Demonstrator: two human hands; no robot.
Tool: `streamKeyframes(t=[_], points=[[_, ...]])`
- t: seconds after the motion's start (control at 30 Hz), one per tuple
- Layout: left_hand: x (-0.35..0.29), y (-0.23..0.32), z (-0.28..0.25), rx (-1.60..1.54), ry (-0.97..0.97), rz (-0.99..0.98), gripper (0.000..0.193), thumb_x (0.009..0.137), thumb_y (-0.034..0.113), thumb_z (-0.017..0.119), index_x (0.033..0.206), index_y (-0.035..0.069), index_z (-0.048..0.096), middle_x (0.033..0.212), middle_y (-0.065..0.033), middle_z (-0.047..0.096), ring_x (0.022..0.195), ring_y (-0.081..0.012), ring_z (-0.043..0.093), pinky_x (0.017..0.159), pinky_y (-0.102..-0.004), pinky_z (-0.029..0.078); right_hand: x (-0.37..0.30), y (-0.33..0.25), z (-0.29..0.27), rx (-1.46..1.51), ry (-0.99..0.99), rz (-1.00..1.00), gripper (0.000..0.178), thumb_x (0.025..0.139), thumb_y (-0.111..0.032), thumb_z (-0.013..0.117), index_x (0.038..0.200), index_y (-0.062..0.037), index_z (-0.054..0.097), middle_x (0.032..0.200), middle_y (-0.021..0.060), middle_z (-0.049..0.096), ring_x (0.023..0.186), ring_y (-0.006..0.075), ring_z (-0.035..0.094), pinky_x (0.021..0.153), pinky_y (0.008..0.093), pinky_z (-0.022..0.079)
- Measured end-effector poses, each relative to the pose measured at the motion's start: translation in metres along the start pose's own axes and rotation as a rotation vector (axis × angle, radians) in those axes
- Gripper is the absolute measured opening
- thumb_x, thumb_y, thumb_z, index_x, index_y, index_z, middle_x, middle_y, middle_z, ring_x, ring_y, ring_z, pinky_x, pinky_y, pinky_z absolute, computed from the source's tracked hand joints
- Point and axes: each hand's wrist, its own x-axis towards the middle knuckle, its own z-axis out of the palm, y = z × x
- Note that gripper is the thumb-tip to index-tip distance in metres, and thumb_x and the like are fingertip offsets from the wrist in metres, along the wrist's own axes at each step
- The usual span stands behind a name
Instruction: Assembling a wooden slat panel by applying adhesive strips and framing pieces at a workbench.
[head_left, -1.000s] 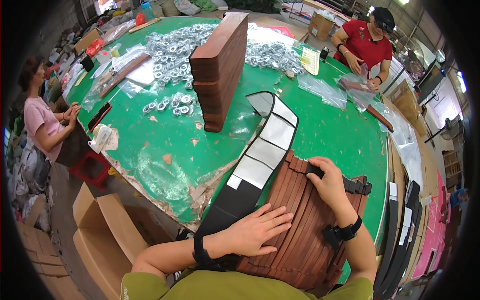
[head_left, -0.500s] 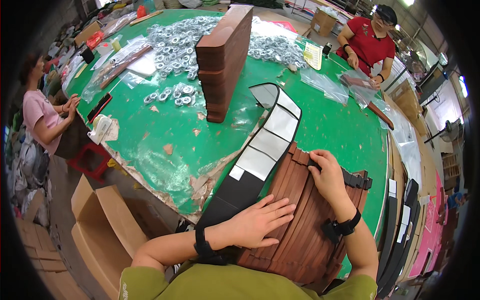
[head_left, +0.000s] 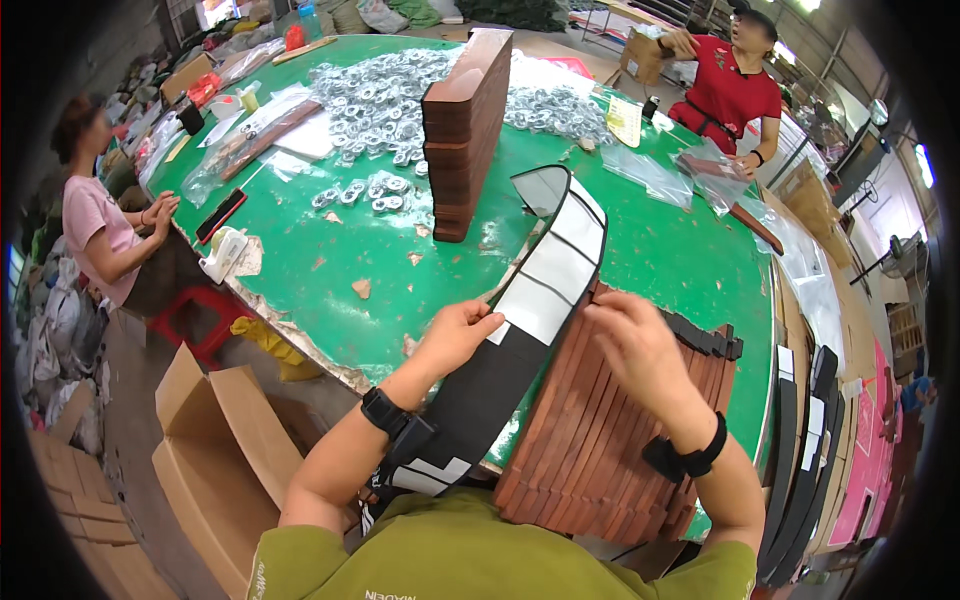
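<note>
A long black strip with white rectangular patches (head_left: 535,300) runs from beside my body out over the green table, its far end curled up. My left hand (head_left: 462,338) is closed at the strip's left edge, thumb and fingers pinching by a small white patch. Right of the strip lies a row of reddish-brown wooden slats (head_left: 590,440), packed side by side, with dark pieces (head_left: 700,338) at the far right end. Over the slats' far end hovers my right hand (head_left: 640,355), fingers bent and apart, holding nothing I can see.
A tall stack of brown boards (head_left: 468,140) stands on the green table (head_left: 400,270) before piles of metal rings (head_left: 385,105). One person in red (head_left: 735,90) stands far right; another in pink (head_left: 100,225) sits left. An open cardboard box (head_left: 225,450) is below the table's left edge.
My left hand has lifted off the slats and moved left and away from me to the strip's edge. My right hand has come off the dark pieces. The person in red has raised a hand.
</note>
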Motion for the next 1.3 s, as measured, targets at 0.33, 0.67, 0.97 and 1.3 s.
streamKeyframes(t=[0.33,0.67,0.97,1.3], points=[[-0.044,0.064,0.019,-0.439,-0.055,0.086,0.016,0.097,0.015,0.066,0.103,0.003,0.057,0.082,0.0018,0.064,0.069,-0.0005,0.053,0.059,-0.0172,0.040,0.005,-0.040,0.023,0.025,0.014,-0.146,0.037,0.077,-0.006,0.075,0.114,-0.0083,0.067,0.096,0.0093,0.057,0.085,0.0269,0.060,0.074,0.0386,0.053],[-0.036,0.055,0.025,-0.625,-0.010,0.047,0.014,0.095,0.008,0.065,0.104,0.002,0.057,0.086,0.0001,0.066,0.078,-0.0046,0.060,0.067,-0.0199,0.046,0.008,-0.033,0.026,0.040,0.020,-0.250,0.019,0.080,-0.004,0.068,0.099,-0.0061,0.064,0.099,0.0097,0.059,0.085,0.0277,0.060,0.073,0.0384,0.052],[-0.022,0.027,0.005,0.302,0.649,0.484,0.042,0.088,0.001,0.062,0.128,0.002,0.054,0.133,-0.0229,0.053,0.120,-0.0327,0.056,0.099,-0.0422,0.045,0.003,0.021,-0.003,0.533,0.070,0.413,0.027,0.085,-0.008,0.075,0.107,-0.0020,0.060,0.088,0.0048,0.064,0.079,0.0123,0.062,0.071,0.0290,0.052],[-0.071,0.052,0.076,0.676,-0.399,0.888,0.064,0.087,0.040,0.072,0.139,0.008,0.053,0.157,-0.0105,0.038,0.147,-0.0303,0.033,0.119,-0.0538,0.026,-0.006,0.090,0.010,0.141,0.015,0.311,0.039,0.081,-0.007,0.072,0.119,-0.0044,0.062,0.108,0.0143,0.064,0.103,0.0289,0.062,0.089,0.0387,0.051]])
